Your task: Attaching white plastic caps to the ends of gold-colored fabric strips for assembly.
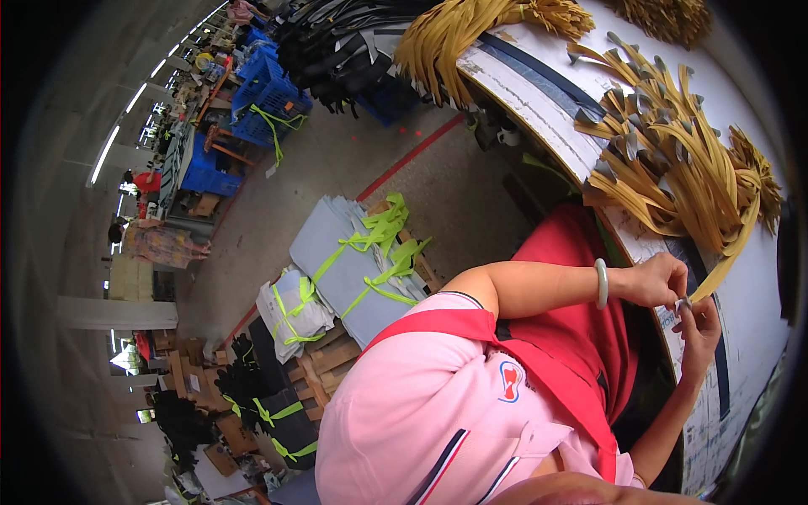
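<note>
My left hand (658,279), with a pale bangle on its wrist, is closed in a pinch at the end of a yellow-brown strap (714,278). Just below it, my right hand (700,330) pinches the same end, where a small whitish-grey piece shows between the fingertips. Fingers partly hide that piece, so I cannot tell what it is. From my hands the strap runs up to a loose bundle of similar straps (707,198), several with grey tips, lying on the white table (749,337). Both hands are over the table's near edge.
More yellow-brown straps (446,42) hang over the table's far end, beside black strips (337,59). A dark strip (539,71) lies along the tabletop. Left of me, grey sheets tied with lime-green bands (337,244) rest on a wooden pallet (332,362). Blue crates (269,101) stand farther off.
</note>
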A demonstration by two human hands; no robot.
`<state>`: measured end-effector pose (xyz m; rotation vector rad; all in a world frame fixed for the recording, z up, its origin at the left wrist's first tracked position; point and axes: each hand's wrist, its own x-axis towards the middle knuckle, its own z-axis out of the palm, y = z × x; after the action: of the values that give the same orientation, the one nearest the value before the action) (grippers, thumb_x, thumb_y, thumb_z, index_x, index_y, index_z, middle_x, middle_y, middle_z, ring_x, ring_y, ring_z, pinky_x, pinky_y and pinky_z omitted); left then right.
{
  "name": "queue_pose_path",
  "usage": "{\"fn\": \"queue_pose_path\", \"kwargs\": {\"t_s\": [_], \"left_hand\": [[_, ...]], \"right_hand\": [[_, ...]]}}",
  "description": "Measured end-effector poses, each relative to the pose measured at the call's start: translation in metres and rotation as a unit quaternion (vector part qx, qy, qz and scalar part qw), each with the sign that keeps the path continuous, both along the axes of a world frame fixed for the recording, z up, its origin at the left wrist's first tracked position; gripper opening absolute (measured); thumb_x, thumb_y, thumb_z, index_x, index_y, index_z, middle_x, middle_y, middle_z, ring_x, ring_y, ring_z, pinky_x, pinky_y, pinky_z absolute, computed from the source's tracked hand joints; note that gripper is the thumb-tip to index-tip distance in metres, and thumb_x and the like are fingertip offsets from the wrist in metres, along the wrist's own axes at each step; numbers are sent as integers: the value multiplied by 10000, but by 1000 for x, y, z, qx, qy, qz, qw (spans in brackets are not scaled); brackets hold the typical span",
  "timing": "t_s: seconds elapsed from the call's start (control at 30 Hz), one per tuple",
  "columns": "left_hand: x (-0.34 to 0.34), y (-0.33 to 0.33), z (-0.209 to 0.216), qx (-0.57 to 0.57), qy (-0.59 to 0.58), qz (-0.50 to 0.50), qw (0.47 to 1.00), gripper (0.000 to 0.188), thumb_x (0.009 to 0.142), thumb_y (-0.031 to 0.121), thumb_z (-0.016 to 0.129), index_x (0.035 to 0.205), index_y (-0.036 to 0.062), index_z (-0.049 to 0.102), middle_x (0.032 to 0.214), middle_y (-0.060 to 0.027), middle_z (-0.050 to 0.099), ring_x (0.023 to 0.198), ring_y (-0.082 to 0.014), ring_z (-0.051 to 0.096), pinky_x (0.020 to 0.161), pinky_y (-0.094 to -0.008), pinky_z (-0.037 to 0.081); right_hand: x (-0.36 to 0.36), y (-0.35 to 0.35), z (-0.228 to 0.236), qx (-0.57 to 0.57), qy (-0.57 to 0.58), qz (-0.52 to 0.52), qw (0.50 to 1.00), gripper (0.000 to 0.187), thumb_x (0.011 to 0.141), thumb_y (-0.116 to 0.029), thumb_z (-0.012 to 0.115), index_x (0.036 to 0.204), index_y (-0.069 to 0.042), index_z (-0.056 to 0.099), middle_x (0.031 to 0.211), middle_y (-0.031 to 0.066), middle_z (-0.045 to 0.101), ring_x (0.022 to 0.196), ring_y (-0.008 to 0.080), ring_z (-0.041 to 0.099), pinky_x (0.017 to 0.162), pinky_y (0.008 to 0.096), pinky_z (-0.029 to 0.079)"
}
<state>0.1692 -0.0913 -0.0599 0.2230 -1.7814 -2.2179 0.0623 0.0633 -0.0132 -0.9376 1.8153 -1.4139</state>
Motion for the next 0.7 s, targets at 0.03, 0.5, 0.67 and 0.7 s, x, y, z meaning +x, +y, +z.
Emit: {"fn": "queue_pose_path", "kwargs": {"t_s": [0.03, 0.5, 0.67, 0.7], "left_hand": [[3, 2, 2, 2, 0, 0, 1000, 108, 704, -19, 713, 758, -2, 621, 726, -84, 678, 698, -150, 647, 623, -294, 507], [17, -28, 15, -301, 134, 46, 943, 133, 778, 98, 751, 838, 26, 656, 797, -116, 589, 741, -272, 613, 661, -348, 491], [16, -22, 15, -371, 131, 17, 919, 173, 787, 150, 741, 796, 31, 615, 846, -126, 600, 788, -336, 614, 681, -396, 497], [16, -18, 13, -389, 131, 16, 912, 163, 803, 151, 722, 814, 33, 610, 848, -128, 601, 805, -340, 618, 691, -410, 498]], "right_hand": [[5, -4, 0, 18, 62, -36, 997, 149, 898, -6, 649, 836, -47, 519, 767, -16, 505, 607, 42, 461, 546, 174, 398], [8, -10, -27, -122, 68, -24, 990, 119, 989, -132, 587, 1025, -22, 615, 870, -7, 562, 716, 57, 516, 668, 199, 425], [2, 5, -21, -25, -38, -112, 993, 218, 1000, -248, 581, 956, -38, 619, 749, -8, 578, 661, 48, 520, 645, 200, 414], [5, 8, -15, 15, -13, -67, 998, 213, 995, -239, 587, 924, -40, 615, 742, -11, 576, 657, 44, 512, 633, 198, 403]]}}
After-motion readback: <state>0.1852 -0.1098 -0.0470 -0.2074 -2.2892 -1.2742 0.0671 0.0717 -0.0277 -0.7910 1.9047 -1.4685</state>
